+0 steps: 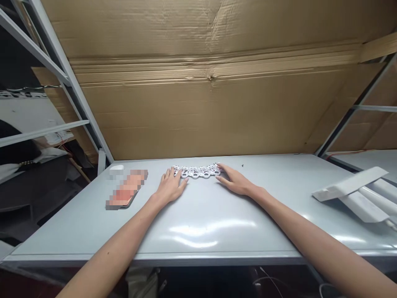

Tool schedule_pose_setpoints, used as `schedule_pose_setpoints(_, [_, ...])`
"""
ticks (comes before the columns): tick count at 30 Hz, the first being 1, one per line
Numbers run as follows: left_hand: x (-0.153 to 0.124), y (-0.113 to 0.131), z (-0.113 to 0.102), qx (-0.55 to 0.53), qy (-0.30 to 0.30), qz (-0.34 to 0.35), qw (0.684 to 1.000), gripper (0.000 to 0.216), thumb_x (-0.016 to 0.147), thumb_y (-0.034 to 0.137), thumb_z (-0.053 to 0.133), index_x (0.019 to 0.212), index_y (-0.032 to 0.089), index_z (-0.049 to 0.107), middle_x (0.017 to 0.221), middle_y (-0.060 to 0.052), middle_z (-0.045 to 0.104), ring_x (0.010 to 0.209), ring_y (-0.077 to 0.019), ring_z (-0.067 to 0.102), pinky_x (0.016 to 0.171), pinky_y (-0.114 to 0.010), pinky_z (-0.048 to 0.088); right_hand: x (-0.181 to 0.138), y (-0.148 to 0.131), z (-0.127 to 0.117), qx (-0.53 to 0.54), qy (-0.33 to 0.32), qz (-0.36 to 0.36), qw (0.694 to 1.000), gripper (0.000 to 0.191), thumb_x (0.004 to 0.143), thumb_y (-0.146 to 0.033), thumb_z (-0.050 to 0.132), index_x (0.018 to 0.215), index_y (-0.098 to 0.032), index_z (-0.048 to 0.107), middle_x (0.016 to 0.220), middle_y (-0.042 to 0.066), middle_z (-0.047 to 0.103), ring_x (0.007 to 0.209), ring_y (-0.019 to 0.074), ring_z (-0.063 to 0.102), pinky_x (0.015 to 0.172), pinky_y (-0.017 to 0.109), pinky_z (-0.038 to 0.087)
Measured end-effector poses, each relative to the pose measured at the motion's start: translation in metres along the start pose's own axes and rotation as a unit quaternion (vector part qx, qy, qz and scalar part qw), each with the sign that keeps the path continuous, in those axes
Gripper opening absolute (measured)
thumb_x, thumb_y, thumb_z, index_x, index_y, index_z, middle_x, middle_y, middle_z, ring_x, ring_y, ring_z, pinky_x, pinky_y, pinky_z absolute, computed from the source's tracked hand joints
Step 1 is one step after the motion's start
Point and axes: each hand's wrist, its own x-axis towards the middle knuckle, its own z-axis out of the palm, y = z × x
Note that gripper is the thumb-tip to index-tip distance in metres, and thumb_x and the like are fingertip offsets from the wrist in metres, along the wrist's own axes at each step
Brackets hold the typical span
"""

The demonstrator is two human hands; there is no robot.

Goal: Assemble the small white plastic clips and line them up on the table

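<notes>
A short row of white pieces with oval loops and small dark marks (194,172) lies on the white tabletop, curving slightly. What kind of pieces they are, I cannot make out. My left hand (170,186) rests palm down at the row's left end, its stretched fingers over the end piece and the thumb apart. At the other end is my right hand (233,180), open, with the fingertips touching the last piece and the thumb just below it. The fingertips partly cover both end pieces.
A blurred-out phone-like object (127,191) lies left, with a small white item (117,169) behind it. Several long white pieces (353,186) are stacked at right. A dark speck (242,165) sits near my right hand. Cardboard (198,116) walls the back; metal shelf posts (71,82) flank it.
</notes>
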Motion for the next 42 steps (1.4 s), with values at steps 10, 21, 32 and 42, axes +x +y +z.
schedule_pose_setpoints(10, [0.000, -0.002, 0.000, -0.020, -0.017, 0.010, 1.000, 0.063, 0.100, 0.051, 0.025, 0.152, 0.015, 0.029, 0.159, -0.019, 0.023, 0.148, -0.0375, 0.015, 0.115, -0.053, 0.021, -0.001, -0.008, -0.006, -0.004, -0.020, 0.012, 1.000, 0.060, 0.097, -0.055, 0.037, 0.148, -0.023, 0.031, 0.139, 0.014, 0.055, 0.126, 0.0312, 0.053, 0.103, 0.048, 0.044])
schedule_pose_setpoints(21, [-0.004, 0.000, 0.000, -0.035, -0.010, 0.064, 0.997, 0.066, 0.097, 0.061, 0.028, 0.153, 0.025, 0.031, 0.163, -0.011, 0.012, 0.149, -0.0363, 0.006, 0.117, -0.057, 0.012, 0.001, -0.013, 0.000, -0.080, -0.019, -0.093, 0.992, 0.066, 0.095, -0.058, 0.037, 0.150, -0.021, 0.036, 0.154, 0.012, 0.039, 0.142, 0.0309, 0.033, 0.116, 0.050, 0.029])
schedule_pose_setpoints(32, [-0.001, -0.005, 0.002, -0.029, -0.018, 0.120, 0.992, 0.070, 0.094, 0.070, 0.026, 0.152, 0.030, 0.034, 0.163, -0.006, 0.016, 0.149, -0.0375, 0.008, 0.118, -0.056, 0.012, 0.002, -0.018, 0.003, -0.109, -0.117, -0.117, 0.980, 0.070, 0.095, -0.067, 0.030, 0.152, -0.026, 0.034, 0.161, 0.006, 0.024, 0.149, 0.0316, 0.015, 0.120, 0.054, 0.014])
schedule_pose_setpoints(42, [-0.001, 0.000, 0.002, -0.041, -0.019, 0.125, 0.991, 0.069, 0.095, 0.070, 0.028, 0.150, 0.031, 0.037, 0.162, -0.005, 0.016, 0.149, -0.0371, 0.008, 0.118, -0.055, 0.012, -0.004, -0.021, -0.002, -0.102, -0.095, -0.123, 0.983, 0.066, 0.096, -0.064, 0.032, 0.149, -0.027, 0.041, 0.157, 0.007, 0.035, 0.146, 0.0311, 0.025, 0.119, 0.053, 0.018])
